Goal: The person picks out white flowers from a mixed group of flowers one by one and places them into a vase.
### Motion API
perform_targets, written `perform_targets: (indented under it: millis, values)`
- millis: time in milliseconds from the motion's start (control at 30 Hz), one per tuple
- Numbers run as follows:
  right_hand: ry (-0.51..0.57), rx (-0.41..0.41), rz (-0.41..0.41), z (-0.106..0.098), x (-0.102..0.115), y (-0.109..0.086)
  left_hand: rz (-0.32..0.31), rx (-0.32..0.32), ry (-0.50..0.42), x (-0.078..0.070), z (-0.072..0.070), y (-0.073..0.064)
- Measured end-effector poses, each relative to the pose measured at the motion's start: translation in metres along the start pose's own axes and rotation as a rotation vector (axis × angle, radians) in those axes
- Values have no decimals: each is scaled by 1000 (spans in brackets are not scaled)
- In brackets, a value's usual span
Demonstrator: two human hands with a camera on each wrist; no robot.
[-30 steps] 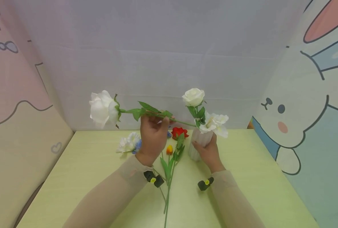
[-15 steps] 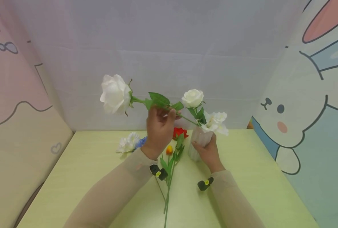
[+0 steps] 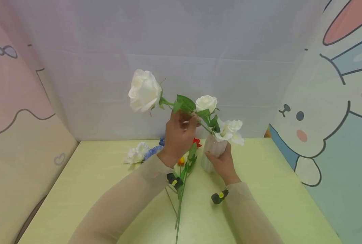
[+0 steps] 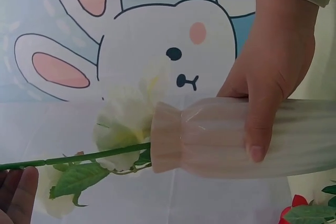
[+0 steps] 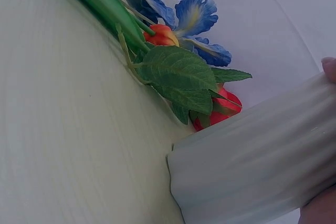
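Note:
My left hand [image 3: 181, 135] pinches the green stem of a large white rose [image 3: 145, 90], whose bloom leans up and to the left. In the left wrist view that stem [image 4: 94, 156] runs to the mouth of a white ribbed vase [image 4: 210, 140], its lower end hidden there. My right hand [image 3: 225, 164] grips the vase around its side, thumb across the front. The vase holds a smaller white rose [image 3: 206, 103] and a white ruffled flower [image 3: 229, 130] that droops over the rim. The right wrist view has the vase [image 5: 252, 156] with its base at the tabletop.
Left of the vase lie a red flower [image 3: 197, 142], an orange-yellow tulip [image 3: 181, 161], blue irises [image 3: 153, 151] and a white flower [image 3: 136, 154]. Their long stems stretch toward the front of the pale table [image 3: 266, 189]. Printed cloth walls enclose the back and sides.
My left hand has moved right and a little up, toward the vase. The large rose has swung up and right, so its stem slants more steeply. My right hand and the vase stay put.

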State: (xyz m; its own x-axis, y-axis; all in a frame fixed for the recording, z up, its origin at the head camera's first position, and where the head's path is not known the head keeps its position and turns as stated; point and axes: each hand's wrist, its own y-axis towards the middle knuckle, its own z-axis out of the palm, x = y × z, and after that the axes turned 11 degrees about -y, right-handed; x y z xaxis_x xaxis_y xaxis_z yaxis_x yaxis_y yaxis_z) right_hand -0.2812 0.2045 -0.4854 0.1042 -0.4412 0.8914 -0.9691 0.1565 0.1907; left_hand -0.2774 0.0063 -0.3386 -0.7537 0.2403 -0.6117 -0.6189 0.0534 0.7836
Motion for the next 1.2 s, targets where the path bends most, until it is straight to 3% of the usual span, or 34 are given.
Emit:
perform_targets:
  millis: [167,400,700,933,1200]
  values:
    - [-22,4,-13,-6,30,-13,-25,7,14,3,3,-1]
    - [-37,2,-26,-7,34,-17,-90,40,43,8,7,-6]
    - [1,-18,-20,4,-10,5,-177,82,86,16,13,-10]
    - [-9,-32,-44,4,-14,5,-184,113,117,21,18,-10]
    - [-11,-38,-63,5,-16,5,-212,104,153,34,21,-14]
